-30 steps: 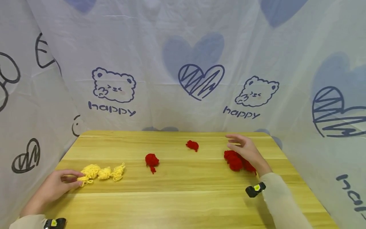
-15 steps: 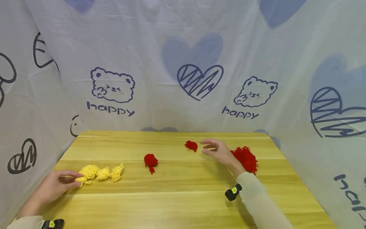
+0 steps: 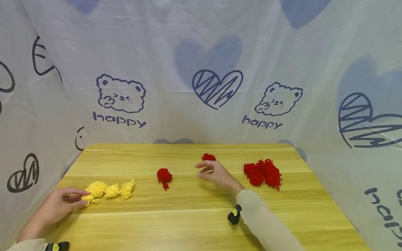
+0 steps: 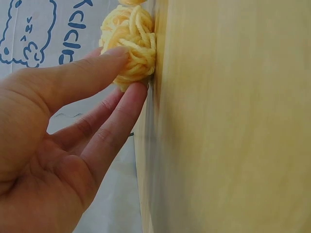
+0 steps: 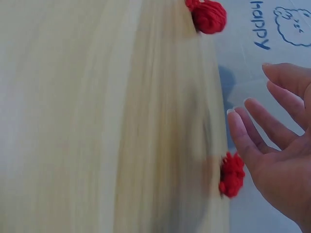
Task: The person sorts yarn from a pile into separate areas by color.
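At the left of the table my left hand (image 3: 59, 205) pinches the near end of a row of yellow yarn bundles (image 3: 112, 190). In the left wrist view its thumb and fingers lie on either side of a yellow yarn bundle (image 4: 131, 41). My right hand (image 3: 218, 175) hovers over the middle with fingers loosely bent and nothing in them. Just beyond it, partly hidden, lies a small red yarn bundle (image 3: 208, 157). A red yarn ball (image 3: 164, 175) with a loose tail sits to its left. The right wrist view shows the right hand (image 5: 279, 155) apart from both red pieces.
Red yarn bundles (image 3: 270, 173) lie clustered on the right side of the wooden table (image 3: 150, 226). A white printed curtain (image 3: 169, 111) hangs behind the table and at both sides.
My right hand has moved left from above the red cluster to the middle of the table, uncovering the cluster. The left hand stays at the yellow yarn.
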`<act>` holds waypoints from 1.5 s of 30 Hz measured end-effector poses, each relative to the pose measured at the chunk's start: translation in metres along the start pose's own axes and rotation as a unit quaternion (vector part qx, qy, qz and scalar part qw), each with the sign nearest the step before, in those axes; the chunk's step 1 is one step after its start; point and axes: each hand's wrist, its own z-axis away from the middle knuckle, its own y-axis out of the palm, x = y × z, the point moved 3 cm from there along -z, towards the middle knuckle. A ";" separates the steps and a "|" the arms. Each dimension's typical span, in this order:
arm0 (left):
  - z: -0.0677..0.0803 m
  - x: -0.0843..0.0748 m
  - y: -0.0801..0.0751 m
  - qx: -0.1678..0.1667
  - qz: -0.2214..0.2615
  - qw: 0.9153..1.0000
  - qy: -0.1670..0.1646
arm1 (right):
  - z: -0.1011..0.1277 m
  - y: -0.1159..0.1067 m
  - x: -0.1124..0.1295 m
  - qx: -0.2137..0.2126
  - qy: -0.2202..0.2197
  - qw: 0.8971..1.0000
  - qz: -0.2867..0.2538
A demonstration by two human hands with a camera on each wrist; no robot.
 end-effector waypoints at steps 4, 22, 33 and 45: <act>0.000 0.000 0.001 -0.001 0.000 1.000 -0.004 | -0.006 0.011 0.003 0.004 0.000 1.000 -0.014; 0.002 0.002 0.001 -0.011 -0.008 1.000 0.007 | -0.040 0.064 0.018 0.017 0.007 1.000 -0.016; 0.001 0.001 0.001 -0.010 -0.003 1.000 0.005 | -0.054 0.086 0.021 0.018 0.035 0.999 -0.004; 0.002 0.001 0.001 0.000 -0.003 1.000 0.001 | -0.063 0.103 0.031 0.059 0.018 0.997 0.048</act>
